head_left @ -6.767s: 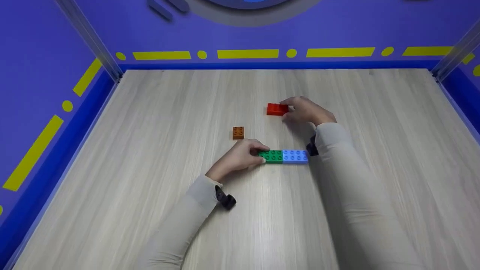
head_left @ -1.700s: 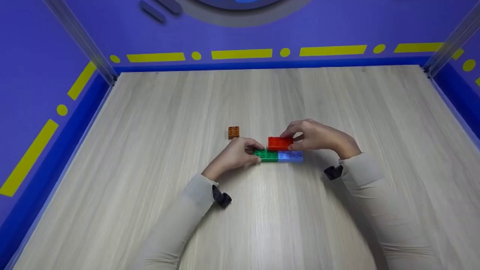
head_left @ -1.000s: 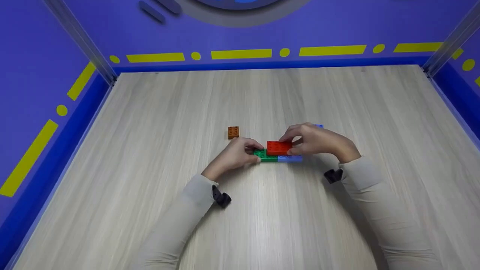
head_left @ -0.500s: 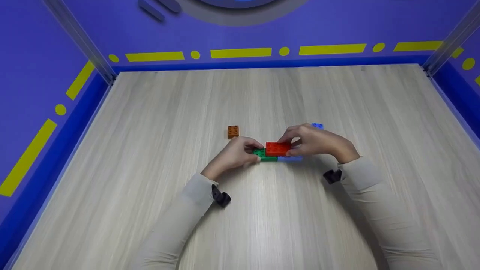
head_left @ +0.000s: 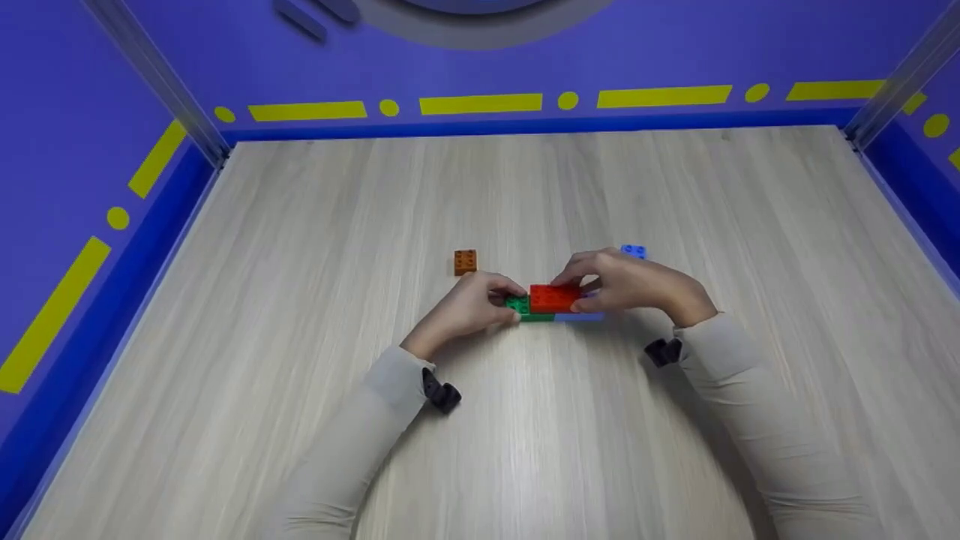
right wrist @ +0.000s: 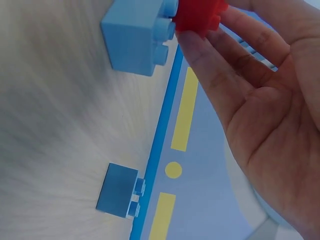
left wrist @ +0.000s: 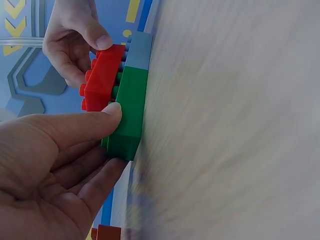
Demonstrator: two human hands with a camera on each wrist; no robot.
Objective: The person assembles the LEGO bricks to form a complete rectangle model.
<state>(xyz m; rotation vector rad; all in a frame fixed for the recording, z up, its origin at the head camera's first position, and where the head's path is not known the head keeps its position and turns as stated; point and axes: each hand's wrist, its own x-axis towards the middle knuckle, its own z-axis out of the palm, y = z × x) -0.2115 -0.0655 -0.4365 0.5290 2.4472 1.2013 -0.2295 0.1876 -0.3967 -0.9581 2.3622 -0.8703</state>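
Observation:
My left hand pinches the left end of a green toy brick between thumb and fingers. End to end with it on the table lies a light blue brick, forming one row. In my right hand a red brick is pinched at its right end, straddling the seam of the green and light blue bricks. From the left wrist view, studs show in a narrow gap under the red brick, which tilts slightly over the row.
A small orange-brown brick lies just beyond my left hand. Behind my right hand sits a small blue brick, partly covered by it in the head view. Blue walls bound the wooden table at the back and sides.
The red brick has come from farther back on the table, in my right hand, onto the green and light blue row. My left hand keeps its hold on the green brick.

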